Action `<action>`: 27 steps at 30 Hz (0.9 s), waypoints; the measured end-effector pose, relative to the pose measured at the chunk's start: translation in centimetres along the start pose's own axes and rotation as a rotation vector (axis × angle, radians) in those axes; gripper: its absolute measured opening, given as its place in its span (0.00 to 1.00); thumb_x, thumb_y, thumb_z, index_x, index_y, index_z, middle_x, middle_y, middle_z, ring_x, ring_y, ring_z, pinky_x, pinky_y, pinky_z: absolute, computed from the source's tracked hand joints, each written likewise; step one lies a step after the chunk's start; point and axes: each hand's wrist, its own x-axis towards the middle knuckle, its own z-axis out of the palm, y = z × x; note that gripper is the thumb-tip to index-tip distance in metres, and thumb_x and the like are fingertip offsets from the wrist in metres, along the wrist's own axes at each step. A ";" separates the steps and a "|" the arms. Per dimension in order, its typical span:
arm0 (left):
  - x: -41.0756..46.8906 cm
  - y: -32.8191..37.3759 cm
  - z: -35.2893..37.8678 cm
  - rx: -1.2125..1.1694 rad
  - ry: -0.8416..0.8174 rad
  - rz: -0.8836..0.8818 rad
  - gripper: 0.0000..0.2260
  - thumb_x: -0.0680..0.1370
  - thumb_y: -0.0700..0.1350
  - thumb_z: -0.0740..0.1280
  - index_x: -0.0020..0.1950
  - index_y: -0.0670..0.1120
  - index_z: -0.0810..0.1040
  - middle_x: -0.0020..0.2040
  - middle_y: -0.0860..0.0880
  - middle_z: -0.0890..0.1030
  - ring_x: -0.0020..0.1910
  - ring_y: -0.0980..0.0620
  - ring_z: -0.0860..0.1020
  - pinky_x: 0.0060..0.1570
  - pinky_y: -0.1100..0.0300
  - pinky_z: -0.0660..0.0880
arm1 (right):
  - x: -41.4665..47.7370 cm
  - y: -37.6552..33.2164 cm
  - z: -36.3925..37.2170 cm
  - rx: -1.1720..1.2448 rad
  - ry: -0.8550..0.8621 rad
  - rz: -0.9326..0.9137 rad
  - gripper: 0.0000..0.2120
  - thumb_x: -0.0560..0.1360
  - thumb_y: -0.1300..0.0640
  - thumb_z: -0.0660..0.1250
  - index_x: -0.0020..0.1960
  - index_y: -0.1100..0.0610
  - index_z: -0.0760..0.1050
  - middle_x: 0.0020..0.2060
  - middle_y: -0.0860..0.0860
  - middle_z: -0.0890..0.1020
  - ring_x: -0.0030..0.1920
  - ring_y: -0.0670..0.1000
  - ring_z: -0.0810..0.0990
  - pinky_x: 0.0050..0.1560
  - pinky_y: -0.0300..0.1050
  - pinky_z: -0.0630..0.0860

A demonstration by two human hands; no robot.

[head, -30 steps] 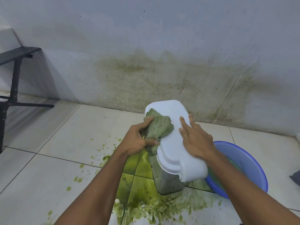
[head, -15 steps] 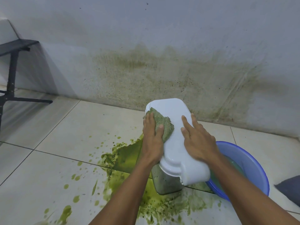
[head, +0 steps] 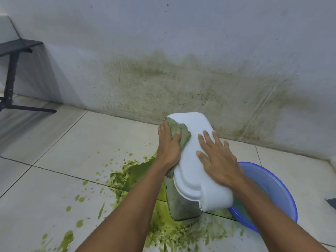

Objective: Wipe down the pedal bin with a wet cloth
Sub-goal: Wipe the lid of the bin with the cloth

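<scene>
**Lid wipe under way**

Your left hand [head: 168,146], fingers flat, presses the green terry cloth [head: 182,132] against the left edge of the white-lidded steel pedal bin [head: 192,131]. Your right hand [head: 216,160], spread and empty, steadies it beside the blue plastic basin [head: 283,195].

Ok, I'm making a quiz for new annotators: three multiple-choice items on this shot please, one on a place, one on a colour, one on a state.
1. Relative to the pedal bin, the basin stands: A left; B right; C on top.
2. The lid is: A white; B red; C black.
3. The right hand is: A clenched in a fist; B flat on the lid; C hanging idle.
Answers: B, its blue rim shows past the bin's right side; A, plainly white plastic; B, it lies spread, palm down, on top.
</scene>
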 end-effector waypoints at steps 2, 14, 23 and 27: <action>-0.5 -0.2 0.1 0.007 0.009 0.004 0.29 0.86 0.55 0.51 0.83 0.53 0.39 0.83 0.57 0.39 0.80 0.59 0.37 0.80 0.52 0.40 | 0.0 0.6 0.1 -0.014 -0.025 -0.037 0.30 0.83 0.39 0.45 0.81 0.45 0.40 0.80 0.43 0.38 0.79 0.45 0.32 0.79 0.54 0.36; -11.0 -0.6 3.2 -0.038 0.171 0.127 0.29 0.84 0.57 0.51 0.82 0.55 0.43 0.79 0.67 0.40 0.77 0.68 0.36 0.77 0.67 0.38 | 0.0 0.4 0.9 -0.107 0.053 -0.162 0.39 0.73 0.38 0.29 0.82 0.51 0.41 0.79 0.44 0.39 0.79 0.41 0.36 0.78 0.43 0.35; -4.9 -0.6 0.8 -0.058 0.073 0.040 0.27 0.87 0.51 0.52 0.83 0.53 0.44 0.82 0.61 0.43 0.79 0.63 0.38 0.80 0.54 0.41 | 0.2 0.3 1.1 -0.034 0.057 -0.125 0.39 0.72 0.36 0.30 0.82 0.47 0.43 0.80 0.41 0.42 0.78 0.38 0.38 0.77 0.41 0.33; -13.1 -0.4 3.7 -0.108 0.208 0.126 0.25 0.86 0.54 0.51 0.81 0.57 0.44 0.79 0.68 0.41 0.78 0.68 0.37 0.77 0.67 0.38 | 0.1 0.1 0.9 -0.008 0.062 -0.115 0.33 0.79 0.38 0.36 0.82 0.48 0.45 0.79 0.41 0.43 0.78 0.38 0.39 0.78 0.42 0.35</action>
